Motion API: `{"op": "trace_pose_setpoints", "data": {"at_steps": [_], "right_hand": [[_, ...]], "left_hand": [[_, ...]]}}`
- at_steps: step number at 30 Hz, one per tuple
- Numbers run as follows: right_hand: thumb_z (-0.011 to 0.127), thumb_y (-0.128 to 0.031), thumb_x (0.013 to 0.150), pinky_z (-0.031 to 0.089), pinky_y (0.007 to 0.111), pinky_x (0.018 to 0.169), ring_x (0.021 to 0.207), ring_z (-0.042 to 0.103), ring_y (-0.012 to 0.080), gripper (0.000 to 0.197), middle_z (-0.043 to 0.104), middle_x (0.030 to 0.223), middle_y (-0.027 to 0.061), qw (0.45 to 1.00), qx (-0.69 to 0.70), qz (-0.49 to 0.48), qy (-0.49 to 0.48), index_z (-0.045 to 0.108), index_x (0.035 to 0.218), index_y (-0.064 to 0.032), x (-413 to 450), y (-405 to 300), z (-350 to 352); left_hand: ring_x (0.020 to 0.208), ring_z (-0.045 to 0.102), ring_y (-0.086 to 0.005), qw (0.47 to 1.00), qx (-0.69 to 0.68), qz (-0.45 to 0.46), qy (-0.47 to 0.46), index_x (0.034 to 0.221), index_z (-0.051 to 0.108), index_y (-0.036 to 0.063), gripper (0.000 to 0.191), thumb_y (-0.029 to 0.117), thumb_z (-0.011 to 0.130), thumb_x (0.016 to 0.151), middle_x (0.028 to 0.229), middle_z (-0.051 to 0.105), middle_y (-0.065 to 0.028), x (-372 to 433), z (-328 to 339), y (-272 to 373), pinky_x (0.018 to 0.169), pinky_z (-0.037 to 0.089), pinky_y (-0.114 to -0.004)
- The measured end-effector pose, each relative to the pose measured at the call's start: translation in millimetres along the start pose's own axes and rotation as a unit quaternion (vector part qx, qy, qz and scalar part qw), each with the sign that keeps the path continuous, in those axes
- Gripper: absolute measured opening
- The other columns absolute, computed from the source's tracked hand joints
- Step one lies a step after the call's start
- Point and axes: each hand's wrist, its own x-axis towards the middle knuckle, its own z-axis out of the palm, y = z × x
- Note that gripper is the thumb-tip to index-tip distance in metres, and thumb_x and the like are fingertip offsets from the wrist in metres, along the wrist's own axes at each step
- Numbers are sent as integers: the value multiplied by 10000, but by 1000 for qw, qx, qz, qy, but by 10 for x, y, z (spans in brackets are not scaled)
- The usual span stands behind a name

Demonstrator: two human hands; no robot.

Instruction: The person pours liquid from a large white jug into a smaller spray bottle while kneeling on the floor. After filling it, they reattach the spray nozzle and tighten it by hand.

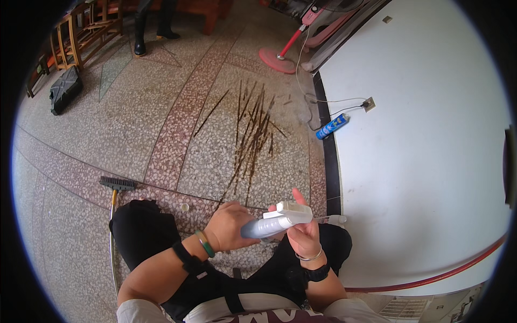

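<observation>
A plastic spray bottle (264, 227) with a white trigger head (297, 212) lies slantwise between my two hands, above my lap. My left hand (231, 226) holds the bottle's lower body. Around the neck and trigger head is my right hand (303, 236), with one finger raised behind the head. Dark brown streaks (254, 129) cross the speckled terrazzo floor in front of me. A small round white cap (185, 207) rests on the floor near my left knee. Beside my right knee lies a clear item with a white end (337, 220), partly hidden.
A brush with a long handle (117, 183) lies at the left. A blue aerosol can (332, 126) leans by the white wall, under a socket (368, 104) with cords. Farther off stand a red fan base (277, 60), a dark case (66, 89), wooden furniture (87, 36) and a person's black boots (140, 36).
</observation>
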Motion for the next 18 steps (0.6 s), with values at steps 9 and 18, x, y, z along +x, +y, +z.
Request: {"op": "trace_pose_setpoints", "data": {"at_steps": [9, 18], "right_hand": [[713, -51, 740, 420, 360, 931, 1098, 534, 235, 824, 531, 1219, 137, 998, 0, -41, 45, 233, 1410, -48, 25, 3, 107], [687, 9, 748, 431, 346, 924, 1092, 542, 230, 816, 508, 1256, 133, 997, 59, -53, 20, 231, 1418, -84, 41, -140, 249]], "left_hand": [[846, 593, -257, 1000, 5, 5, 22, 851, 683, 117, 381, 367, 773, 578, 844, 636, -82, -15, -34, 19, 843, 445, -372], [842, 587, -269, 1000, 1, 1, 17, 872, 678, 114, 404, 365, 783, 574, 848, 628, -82, -24, -99, 72, 814, 452, -384]]}}
